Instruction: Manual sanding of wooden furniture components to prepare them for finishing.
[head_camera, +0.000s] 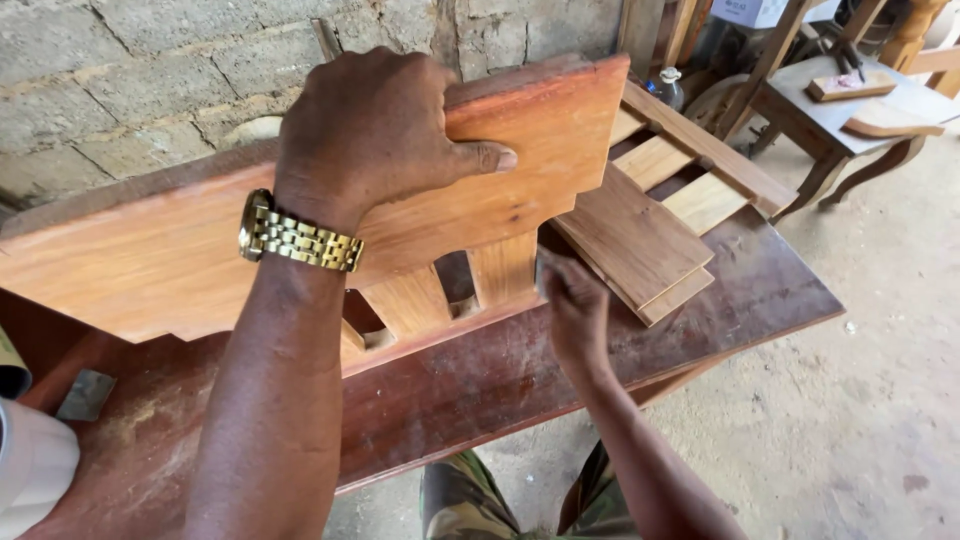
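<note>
Left hand (370, 125) clamped over wooden panel (150, 250); right hand (575, 305) pinched at its slats (505, 268), grip unclear. Loose boards (635, 240) just beside, on workbench (760, 290).

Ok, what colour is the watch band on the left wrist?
Gold-coloured metal links on the watch, clearest in the head view, just below the left hand.

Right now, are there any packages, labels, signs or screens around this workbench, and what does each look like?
Box or package: top edge of the view, behind the stacked timber; pale white-blue, cut off by the frame.
Bottle: beside the wall, past the wooden panel; small, clear, light cap.
No signs or screens show.
</note>
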